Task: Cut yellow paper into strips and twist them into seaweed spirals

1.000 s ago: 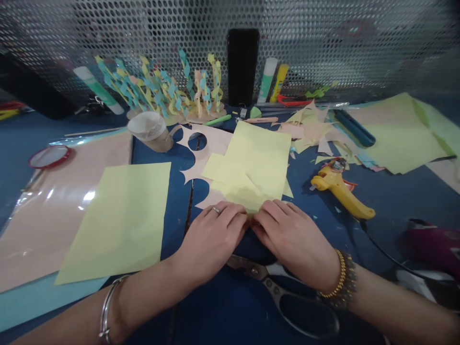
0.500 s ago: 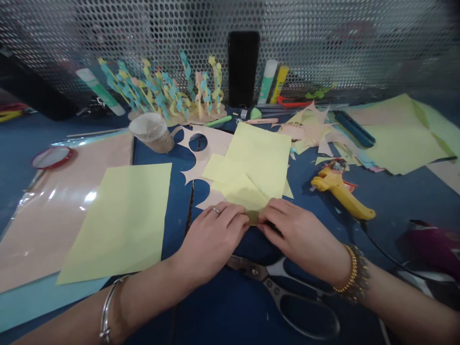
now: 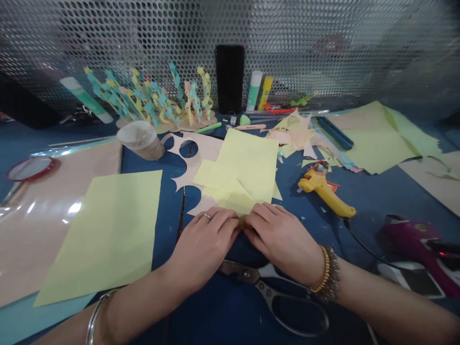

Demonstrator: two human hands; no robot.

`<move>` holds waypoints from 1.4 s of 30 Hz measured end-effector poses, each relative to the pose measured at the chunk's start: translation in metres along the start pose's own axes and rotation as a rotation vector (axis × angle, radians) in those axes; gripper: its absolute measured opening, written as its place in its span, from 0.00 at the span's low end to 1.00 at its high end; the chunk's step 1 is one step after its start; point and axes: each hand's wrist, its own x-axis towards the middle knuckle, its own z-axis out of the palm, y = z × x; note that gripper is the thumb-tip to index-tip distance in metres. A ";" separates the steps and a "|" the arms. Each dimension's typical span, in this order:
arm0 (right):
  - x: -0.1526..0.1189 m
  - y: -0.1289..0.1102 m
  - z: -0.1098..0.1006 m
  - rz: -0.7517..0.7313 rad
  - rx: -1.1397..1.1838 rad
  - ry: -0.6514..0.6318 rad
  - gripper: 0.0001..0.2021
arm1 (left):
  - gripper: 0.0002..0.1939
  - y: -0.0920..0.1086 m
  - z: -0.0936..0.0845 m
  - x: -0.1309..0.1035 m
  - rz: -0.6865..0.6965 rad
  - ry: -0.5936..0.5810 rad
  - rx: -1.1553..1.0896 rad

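Note:
My left hand [image 3: 208, 242] and my right hand [image 3: 282, 235] almost meet at the near edge of a yellow paper piece [image 3: 230, 194]. Both sets of fingers are closed on that edge, and the fingertips are partly hidden beneath the hands. Under and behind it lie a larger yellow sheet [image 3: 247, 158] and a pink sheet with round cut-outs [image 3: 203, 148]. Just below my hands rests a pair of scissors [image 3: 262, 282], its handles toward the lower right. A yellow glue gun [image 3: 328, 191] lies to the right of my right hand.
On the left are a yellow sheet [image 3: 108, 225] and pink paper in a clear sleeve [image 3: 39, 230]. A paper cup [image 3: 142, 139], curled paper strips on sticks [image 3: 158, 100] and an upright phone [image 3: 230, 79] stand at the back. Paper scraps [image 3: 298, 132] lie back right; a purple case [image 3: 413, 239] is at right.
The view has shifted slightly to the right. My hands have drawn closer together, and less of the paper's near edge shows between them.

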 end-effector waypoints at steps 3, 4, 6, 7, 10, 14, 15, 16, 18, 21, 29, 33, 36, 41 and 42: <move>0.001 0.000 0.000 0.016 0.048 -0.015 0.07 | 0.08 0.000 0.001 -0.001 0.006 0.006 0.009; 0.001 0.001 -0.001 0.023 0.075 -0.025 0.07 | 0.08 0.000 0.001 -0.001 0.007 0.009 0.013; 0.001 0.001 -0.001 0.036 0.116 -0.041 0.07 | 0.08 -0.001 0.001 -0.004 0.014 0.007 0.018; 0.002 0.001 -0.001 0.044 0.125 -0.045 0.07 | 0.08 -0.001 0.001 -0.005 0.023 0.006 0.022; 0.002 0.001 -0.001 0.051 0.132 -0.047 0.07 | 0.11 0.000 0.000 -0.009 0.093 -0.001 0.048; 0.001 0.002 -0.001 0.047 0.150 -0.047 0.07 | 0.15 0.002 -0.001 -0.013 0.190 0.006 0.121; 0.000 0.002 -0.001 0.047 0.155 -0.049 0.07 | 0.16 0.002 -0.001 -0.013 0.198 0.005 0.138; 0.000 0.003 -0.001 0.047 0.157 -0.052 0.07 | 0.16 0.002 -0.001 -0.013 0.202 0.000 0.151; 0.000 0.003 0.000 0.048 0.158 -0.052 0.08 | 0.17 0.002 0.000 -0.013 0.211 0.005 0.166; 0.000 0.003 0.000 0.052 0.158 -0.044 0.07 | 0.17 0.003 0.001 -0.014 0.225 0.036 0.175; 0.001 0.004 -0.002 0.057 0.205 -0.050 0.07 | 0.16 0.002 0.000 -0.014 0.235 -0.024 0.175; -0.001 0.012 -0.004 0.070 0.305 -0.053 0.07 | 0.16 0.002 -0.001 -0.014 0.229 -0.048 0.165; -0.001 0.016 -0.007 0.058 0.358 -0.046 0.07 | 0.16 0.002 -0.002 -0.013 0.231 -0.039 0.152; -0.001 0.017 -0.007 0.049 0.380 -0.075 0.06 | 0.16 0.002 -0.002 -0.013 0.228 -0.039 0.149; -0.001 0.016 -0.007 0.050 0.372 -0.080 0.06 | 0.16 0.002 -0.001 -0.014 0.230 -0.039 0.150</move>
